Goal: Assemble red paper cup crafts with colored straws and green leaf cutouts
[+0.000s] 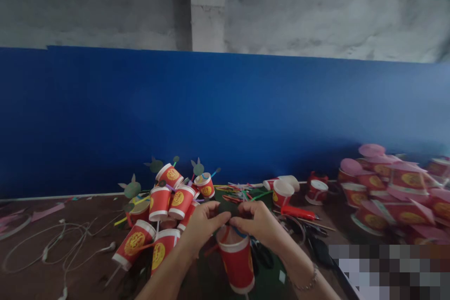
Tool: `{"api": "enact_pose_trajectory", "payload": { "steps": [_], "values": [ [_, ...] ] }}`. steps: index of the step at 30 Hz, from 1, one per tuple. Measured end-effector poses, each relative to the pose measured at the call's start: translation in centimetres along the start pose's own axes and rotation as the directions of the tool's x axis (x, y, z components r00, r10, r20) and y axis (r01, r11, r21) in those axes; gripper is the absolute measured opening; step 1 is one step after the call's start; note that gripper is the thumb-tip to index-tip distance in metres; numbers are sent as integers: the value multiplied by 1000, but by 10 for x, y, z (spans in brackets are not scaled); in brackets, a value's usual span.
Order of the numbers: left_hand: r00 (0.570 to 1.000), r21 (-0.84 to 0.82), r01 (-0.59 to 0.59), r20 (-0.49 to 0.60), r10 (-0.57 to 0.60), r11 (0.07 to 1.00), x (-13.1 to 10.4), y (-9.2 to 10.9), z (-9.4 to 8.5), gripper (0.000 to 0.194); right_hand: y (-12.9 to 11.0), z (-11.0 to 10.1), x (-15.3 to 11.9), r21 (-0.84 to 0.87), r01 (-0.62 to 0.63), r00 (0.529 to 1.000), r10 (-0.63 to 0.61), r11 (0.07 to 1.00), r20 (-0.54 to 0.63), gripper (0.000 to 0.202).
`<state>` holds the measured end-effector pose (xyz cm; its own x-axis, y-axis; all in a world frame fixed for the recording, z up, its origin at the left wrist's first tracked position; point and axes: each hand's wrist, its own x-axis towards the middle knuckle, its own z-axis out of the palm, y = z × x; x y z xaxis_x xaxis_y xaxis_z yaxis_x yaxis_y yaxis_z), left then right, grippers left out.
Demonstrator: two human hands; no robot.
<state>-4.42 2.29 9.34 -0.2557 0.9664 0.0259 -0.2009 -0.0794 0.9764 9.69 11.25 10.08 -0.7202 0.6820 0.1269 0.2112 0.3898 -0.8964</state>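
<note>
My left hand (207, 220) and my right hand (255, 220) meet above a red paper cup (237, 265) with a white rim and a straw-like stick under its base. Between them, fingers and thumbs pinch a small dark green paper piece (228, 207), partly hidden by my fingers. Orange and blue strips show at the cup's mouth, just below my thumbs. Beside my left forearm lies another red paper cup (135, 243) with a yellow emblem, tipped on its side. Scissors (262, 255) seem to lie right of the cup, partly covered.
Finished-looking cups with paper animal heads (131, 188) are piled at left. White earphones (65, 243) trail on the brown table. Colored sticks (242, 192) and a red tube (298, 212) lie behind my hands. Pink-trimmed cups (383, 197) crowd the right. A blue panel (225, 117) stands behind.
</note>
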Motion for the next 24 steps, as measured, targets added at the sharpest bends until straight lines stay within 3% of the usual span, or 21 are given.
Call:
{"api": "enact_pose_trajectory", "payload": {
  "steps": [4,7,10,12,15,17,20,24],
  "values": [
    [999,78,-41,-28,43,996,1,0,-2,28,-2,6,0,-7,-7,1000,7,1000,9,22],
    [988,249,-104,-89,129,963,2,5,-10,25,-5,5,1,4,43,999,-43,999,-21,22],
    [948,508,-147,-173,268,849,3,11,-24,23,-3,0,6,-14,81,985,-83,997,-151,30],
    [928,696,-103,-189,320,711,5,16,-35,24,3,-4,9,-221,24,974,-73,975,-216,35],
    [876,831,-47,-232,422,554,6,21,-49,30,11,-2,10,-659,-95,994,37,746,-101,34],
    [833,839,-29,-280,477,543,6,23,-56,32,13,7,8,-768,-57,991,130,638,35,28],
    [808,793,-28,-340,482,608,7,23,-61,30,13,28,4,-754,60,968,147,654,204,22],
    [836,701,-70,-347,426,709,9,20,-61,24,18,57,1,-748,131,945,146,651,292,24]
  ]
}}
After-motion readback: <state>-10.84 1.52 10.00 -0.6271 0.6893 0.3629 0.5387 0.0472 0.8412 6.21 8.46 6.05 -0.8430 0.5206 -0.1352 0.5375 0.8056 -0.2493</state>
